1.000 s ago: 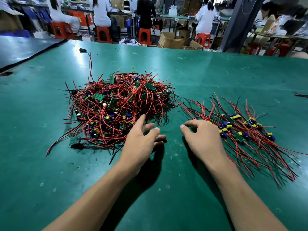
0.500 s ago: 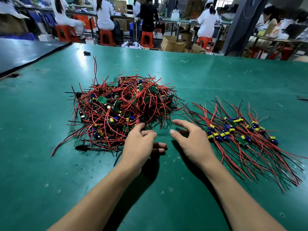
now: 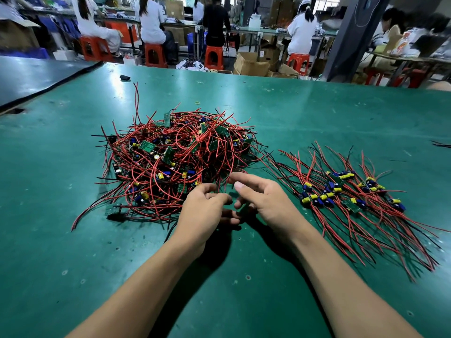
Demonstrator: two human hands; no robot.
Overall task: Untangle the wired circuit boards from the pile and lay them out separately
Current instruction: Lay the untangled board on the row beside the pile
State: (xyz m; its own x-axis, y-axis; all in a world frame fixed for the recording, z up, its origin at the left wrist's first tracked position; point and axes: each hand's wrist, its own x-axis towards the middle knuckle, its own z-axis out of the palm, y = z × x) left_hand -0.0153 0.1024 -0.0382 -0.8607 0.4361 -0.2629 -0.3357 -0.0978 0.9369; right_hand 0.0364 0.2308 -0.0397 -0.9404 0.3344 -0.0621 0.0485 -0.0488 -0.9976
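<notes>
A tangled pile of small green circuit boards with red and black wires lies on the green table, left of centre. To its right, several untangled boards lie side by side, their wires fanned toward the near right. My left hand is at the pile's near edge, its fingers curled around a few red wires there. My right hand hovers just beside it, thumb and forefinger spread, with nothing clearly in it. The two hands almost touch between the pile and the laid-out boards.
A small black object lies near the table's far left edge, and a yellow rubber band lies behind the pile. A dark table adjoins on the left. People sit on red stools at benches beyond.
My right hand has moved left from the laid-out boards to the pile's near edge. My left hand's fingers have curled in on the wires there.
</notes>
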